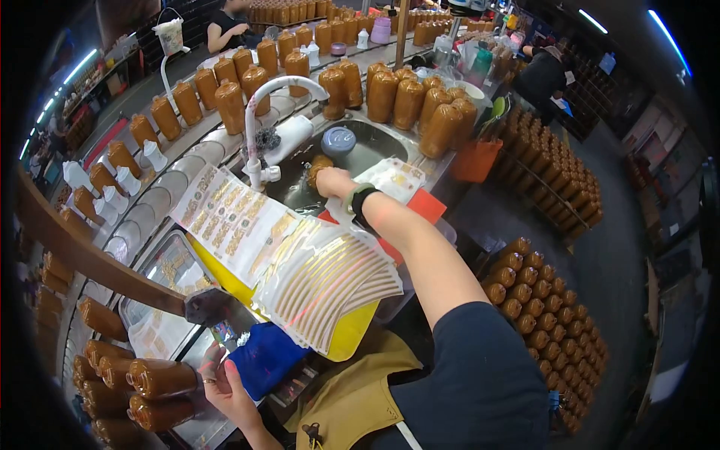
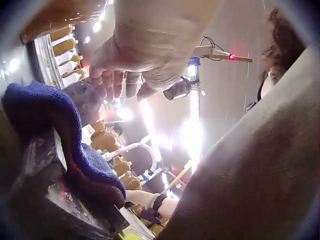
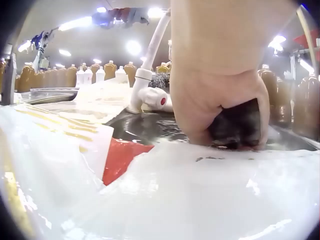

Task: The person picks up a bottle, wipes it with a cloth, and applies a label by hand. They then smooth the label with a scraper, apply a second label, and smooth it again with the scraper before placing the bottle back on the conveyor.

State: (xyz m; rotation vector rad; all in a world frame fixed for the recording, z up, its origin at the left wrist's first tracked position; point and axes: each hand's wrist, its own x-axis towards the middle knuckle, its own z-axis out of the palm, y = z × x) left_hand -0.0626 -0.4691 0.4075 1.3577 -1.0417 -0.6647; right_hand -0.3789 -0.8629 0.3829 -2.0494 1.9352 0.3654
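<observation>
In the head view my right hand (image 1: 334,182) reaches down into a metal sink (image 1: 382,142). Its fingers grip a small golden-brown object (image 1: 318,169) by the water; I cannot tell what kind it is. A round blue-grey lid-like piece (image 1: 339,140) lies in the same sink. From the right wrist, the hand (image 3: 220,105) points down, fingertips at the water line behind white sheet material (image 3: 200,195). My left hand (image 1: 225,386) holds nothing, its fingers loosely bent, between a blue towel (image 1: 270,360) and brown glossy jars (image 1: 161,377).
A white faucet (image 1: 253,142) arches over the sink. Printed gold-patterned sheets (image 1: 232,225) and a fan of striped strips (image 1: 330,277) cover the near edge over a yellow board (image 1: 352,330). Brown jars (image 1: 409,101) line the far side. A wooden beam (image 1: 97,247) crosses at left.
</observation>
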